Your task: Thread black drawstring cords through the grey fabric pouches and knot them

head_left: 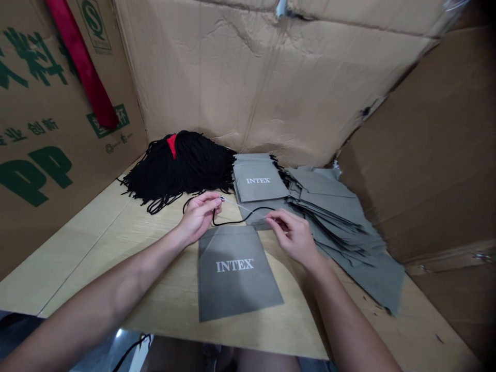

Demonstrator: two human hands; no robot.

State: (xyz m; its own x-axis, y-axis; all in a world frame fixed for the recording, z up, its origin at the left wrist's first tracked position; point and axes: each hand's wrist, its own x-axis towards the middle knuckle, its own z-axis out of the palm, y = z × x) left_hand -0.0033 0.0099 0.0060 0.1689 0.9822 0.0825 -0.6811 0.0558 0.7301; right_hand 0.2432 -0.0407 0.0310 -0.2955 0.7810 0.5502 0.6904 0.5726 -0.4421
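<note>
My left hand (202, 213) is closed in a pinch on a black cord (228, 223), near a small dark tip between thumb and finger. From that tip a thin pale wire-like rod (241, 205) runs to my right hand (291, 230), which pinches its other end. The cord loops loosely below the rod, and part of it passes behind my fingers. Under both hands, a flat grey pouch (240, 289) printed INTEX lies on the table. Just behind is a stack of similar grey pouches (260, 190), with black cord ends showing along its far right edge.
A heap of black cords (182, 163) with a red tie lies at the back left. Many loose grey pouches (349, 222) spread over the right side of the wooden table (155, 305). Cardboard walls (232, 77) enclose the back and sides; a red strip (83, 57) hangs at left.
</note>
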